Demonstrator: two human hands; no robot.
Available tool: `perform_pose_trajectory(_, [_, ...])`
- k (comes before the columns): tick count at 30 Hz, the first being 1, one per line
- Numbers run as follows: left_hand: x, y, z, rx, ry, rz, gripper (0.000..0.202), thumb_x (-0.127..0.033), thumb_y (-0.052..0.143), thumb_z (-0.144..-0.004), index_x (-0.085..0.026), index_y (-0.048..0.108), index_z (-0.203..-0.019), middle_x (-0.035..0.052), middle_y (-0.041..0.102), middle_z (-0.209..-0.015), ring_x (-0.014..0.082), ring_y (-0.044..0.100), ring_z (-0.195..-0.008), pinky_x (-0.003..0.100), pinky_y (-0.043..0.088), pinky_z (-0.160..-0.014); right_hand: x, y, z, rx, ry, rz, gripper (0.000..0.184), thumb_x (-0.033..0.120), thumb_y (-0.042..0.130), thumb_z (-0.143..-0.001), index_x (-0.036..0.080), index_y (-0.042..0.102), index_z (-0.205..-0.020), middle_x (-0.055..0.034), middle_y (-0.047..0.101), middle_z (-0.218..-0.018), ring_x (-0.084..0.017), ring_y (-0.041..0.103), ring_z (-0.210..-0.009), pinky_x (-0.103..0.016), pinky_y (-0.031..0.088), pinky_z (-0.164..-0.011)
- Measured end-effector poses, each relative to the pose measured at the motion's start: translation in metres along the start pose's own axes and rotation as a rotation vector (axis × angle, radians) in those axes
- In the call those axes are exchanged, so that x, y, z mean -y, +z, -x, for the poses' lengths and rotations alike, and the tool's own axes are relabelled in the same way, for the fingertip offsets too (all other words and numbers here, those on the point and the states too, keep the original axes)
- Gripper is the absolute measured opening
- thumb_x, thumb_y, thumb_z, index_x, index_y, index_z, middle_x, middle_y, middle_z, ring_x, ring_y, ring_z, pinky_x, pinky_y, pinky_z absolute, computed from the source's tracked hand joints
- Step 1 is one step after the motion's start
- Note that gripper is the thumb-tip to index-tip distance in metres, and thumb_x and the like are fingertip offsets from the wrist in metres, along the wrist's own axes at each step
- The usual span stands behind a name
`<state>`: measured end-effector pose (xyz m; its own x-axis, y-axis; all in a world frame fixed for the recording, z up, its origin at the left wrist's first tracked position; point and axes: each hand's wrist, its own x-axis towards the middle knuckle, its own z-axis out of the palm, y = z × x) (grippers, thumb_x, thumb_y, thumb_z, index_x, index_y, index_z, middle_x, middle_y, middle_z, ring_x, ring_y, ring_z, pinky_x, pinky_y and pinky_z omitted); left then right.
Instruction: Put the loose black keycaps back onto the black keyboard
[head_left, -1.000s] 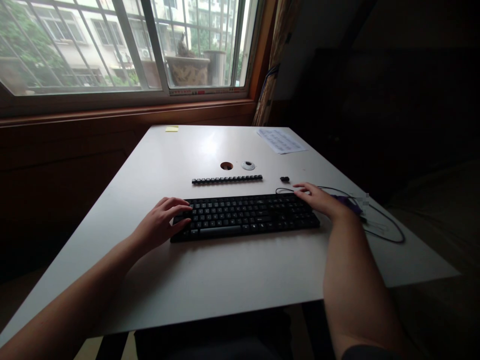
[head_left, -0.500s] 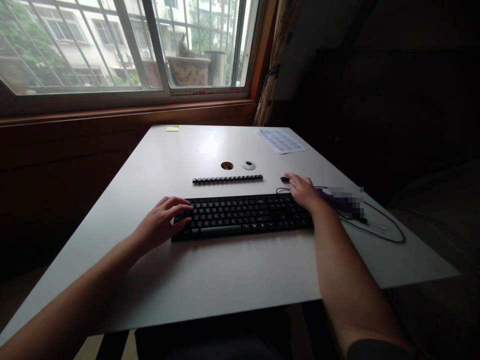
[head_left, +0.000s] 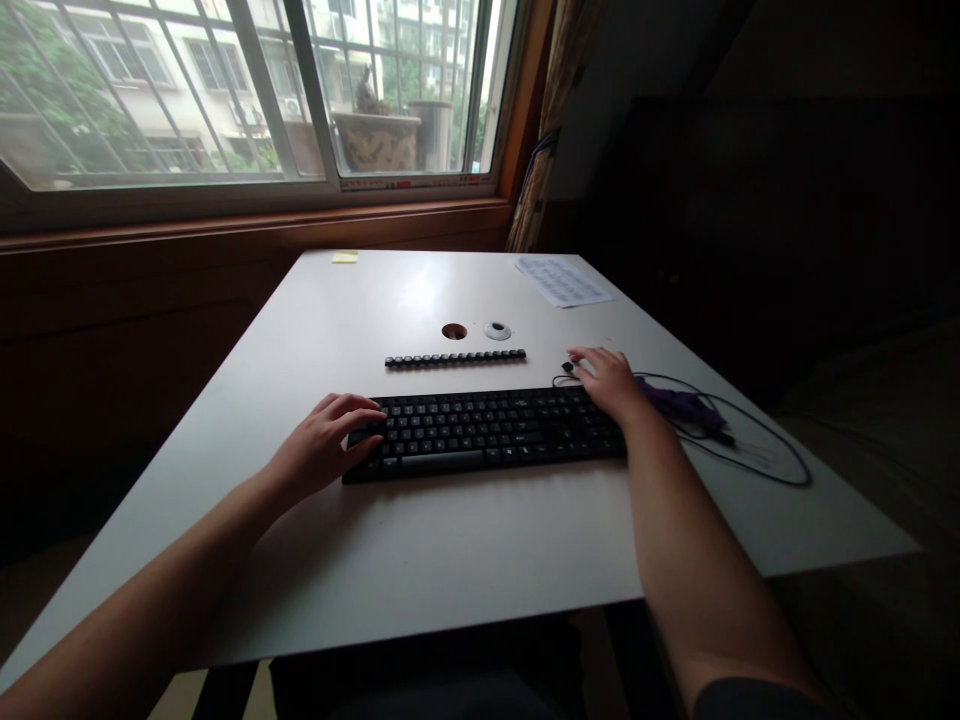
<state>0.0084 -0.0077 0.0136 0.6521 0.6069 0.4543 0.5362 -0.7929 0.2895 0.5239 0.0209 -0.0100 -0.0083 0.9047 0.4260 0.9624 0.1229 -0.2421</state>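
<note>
"Fingers of the left hand, what are they up to?"

"Loosely curled and parted, resting on the left end of the keyboard. They steady it, I'd guess."

"And the right hand?"

"Reaching over the keyboard's far right corner, thumb and forefinger right beside a small black keycap. Whether they're pinching it, I can't tell from where I stand."

"How far along is the work, then?"

"Partway, by my reckoning. There's a neat row of keycaps lined up on the white desk, just beyond the keyboard. The keyboard's top strip looks bare to me, though it's too dark to swear to it."

"So what's left?"

"That small keycap lies apart from the row, off its right end. Most of the lettered keys sit in place."

"Anything farther out?"

"A black cable loops to the right, by a purple bundle. Printed sheets lie at the far edge, out of the work."
</note>
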Motion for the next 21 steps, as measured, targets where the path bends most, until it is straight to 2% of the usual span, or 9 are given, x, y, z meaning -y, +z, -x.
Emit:
perform_pose_trajectory(5, [-0.0007,-0.0003,-0.0002,-0.002,-0.003,0.006,0.023,-0.030,0.063,-0.096,-0.025,0.067,-0.118,0.0094,0.066,-0.119,0.0257,0.061,-0.107,0.046,0.055,-0.093,-0.0035,0.0032,0.0001,0.033,-0.002,0.063,0.036,0.028,0.047,-0.091,0.026,0.075,-0.113,-0.0094,0.070,-0.121,-0.029,0.059,-0.116,-0.049,0.040,-0.105])
perform_pose_trajectory(11, [-0.0004,0.0000,0.0002,-0.002,-0.009,0.010,0.023,-0.029,0.063,-0.096,-0.026,0.068,-0.118,0.0095,0.066,-0.118,0.0259,0.061,-0.107,0.047,0.055,-0.093,-0.0063,0.0053,-0.0010,0.076,0.039,0.085,0.030,0.032,0.051,-0.092,0.029,0.079,-0.099,-0.0068,0.073,-0.111,-0.029,0.060,-0.109,-0.049,0.043,-0.100])
perform_pose_trajectory(21, [0.0005,0.0003,0.0004,0.001,-0.007,0.003,0.023,-0.030,0.062,-0.097,-0.025,0.067,-0.118,0.0092,0.066,-0.119,0.0258,0.061,-0.107,0.046,0.055,-0.094,-0.0020,-0.0009,-0.0024,0.100,0.070,0.078,0.028,0.034,0.055,-0.087,0.023,0.079,-0.097,-0.0109,0.073,-0.104,-0.029,0.064,-0.101,-0.044,0.047,-0.097])
